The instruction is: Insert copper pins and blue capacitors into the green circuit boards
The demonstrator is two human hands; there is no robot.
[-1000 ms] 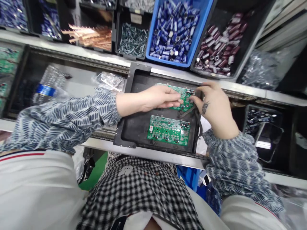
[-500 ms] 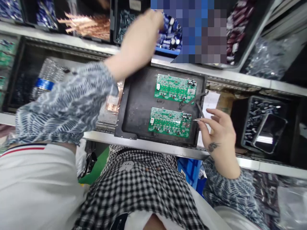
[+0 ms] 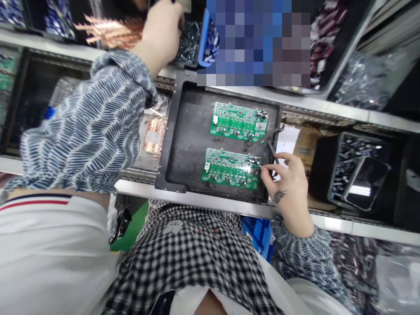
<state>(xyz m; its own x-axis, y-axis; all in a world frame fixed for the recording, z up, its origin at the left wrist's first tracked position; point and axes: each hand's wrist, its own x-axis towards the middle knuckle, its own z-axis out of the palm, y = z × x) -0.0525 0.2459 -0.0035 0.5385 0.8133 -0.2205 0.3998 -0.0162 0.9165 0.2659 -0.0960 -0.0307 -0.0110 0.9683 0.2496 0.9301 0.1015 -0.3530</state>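
My right hand [image 3: 285, 188] is closed in a pinch, thumb and forefinger at the right edge of the lower green circuit board [image 3: 231, 169]. The small electronic component between those fingertips is mostly hidden. A second circuit board [image 3: 239, 120] lies above it in the same black tray [image 3: 187, 135]. My left hand [image 3: 164, 33] is over the bin of small dark components [image 3: 189, 46] at the top, fingers curled inward; whatever they grip, if anything, cannot be made out.
Copper-coloured strips [image 3: 111, 33] fill a bin left of my left hand. A blue bin [image 3: 202, 43] of capacitors stands right of it. A phone [image 3: 367, 183] rests on a parts box [image 3: 339, 162] at the right. The metal rail [image 3: 197, 199] runs along the front.
My left hand has moved left from the blue capacitor bin to the dark-component bin. My right hand has shifted slightly left, bringing its fingertips to the lower board's edge.
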